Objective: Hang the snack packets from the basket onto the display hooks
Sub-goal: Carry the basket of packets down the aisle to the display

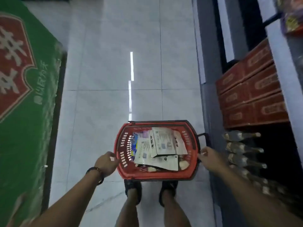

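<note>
- Two bare legs in dark shoes [132, 188] stand on the floor at the bottom of the view, just behind the basket
- The left hand [106, 164], with a dark band [97, 174] on the wrist, grips the left rim of the basket with curled fingers
- The right hand [210, 158] holds the right rim, its fingers curled over the edge
- The basket [164, 176] is red plastic with slotted walls and a dark frame; it sits between both hands, over the toes of the shoes; if it touches the floor I cannot tell
- Inside lie flat snack packets [161, 144], mostly white with small printing, one blue at the left, piled on each other
- To the right, bottles [242, 148] lie in a row on a low dark shelf
- Above them are stacked red boxes [252, 89]
- To the left is a big green carton [24, 104] with a red emblem
- Further on, the pale tiled floor [106, 71] reflects a strip of light
</note>
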Action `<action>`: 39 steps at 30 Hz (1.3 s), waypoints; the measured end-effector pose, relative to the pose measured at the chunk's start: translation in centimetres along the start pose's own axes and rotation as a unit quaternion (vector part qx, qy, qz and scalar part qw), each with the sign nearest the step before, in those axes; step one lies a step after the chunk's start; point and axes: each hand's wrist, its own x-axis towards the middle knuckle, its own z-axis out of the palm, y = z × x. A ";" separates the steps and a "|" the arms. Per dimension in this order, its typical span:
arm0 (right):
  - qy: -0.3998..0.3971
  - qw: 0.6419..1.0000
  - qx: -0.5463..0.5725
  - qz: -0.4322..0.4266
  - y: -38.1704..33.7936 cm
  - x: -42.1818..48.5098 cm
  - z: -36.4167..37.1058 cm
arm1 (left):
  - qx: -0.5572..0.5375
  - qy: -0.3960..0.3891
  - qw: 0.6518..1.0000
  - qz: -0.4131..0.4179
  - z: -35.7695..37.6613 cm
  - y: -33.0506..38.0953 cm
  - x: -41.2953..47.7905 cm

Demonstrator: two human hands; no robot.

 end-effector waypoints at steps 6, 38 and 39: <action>0.036 0.992 0.093 0.082 3.9 14.4 6.0 | -0.171 0.019 0.981 -0.086 3.7 -1.2 13.7; 0.286 0.759 0.570 0.132 6.3 -32.4 -0.9 | -0.107 0.029 0.966 0.234 -15.7 14.1 -18.1; 0.295 0.735 0.596 0.132 7.0 -34.6 0.1 | -0.100 0.017 0.960 0.260 -15.7 14.8 -19.6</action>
